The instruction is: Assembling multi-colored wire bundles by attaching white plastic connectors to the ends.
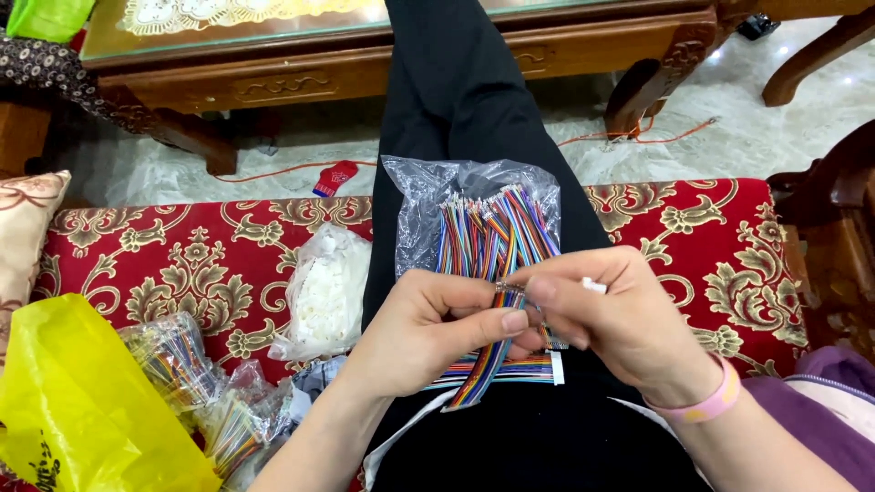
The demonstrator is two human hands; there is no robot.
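Note:
My left hand (424, 328) and my right hand (620, 319) meet over my lap and pinch the same strip of multicoloured ribbon wires (488, 360), which hangs down between them. A small white connector (594, 286) shows at my right fingers. Just beyond the hands, a clear plastic bag (428, 196) holding many more coloured wires (492, 232) lies on my black-trousered leg. Finished wire strips with white ends (529, 369) lie across my lap under the hands.
A clear bag of white connectors (326, 292) rests on the red patterned seat (182, 264) to my left. Bags of coloured wires (182, 360) and a yellow plastic bag (73, 401) lie further left. A carved wooden table (301, 77) stands ahead.

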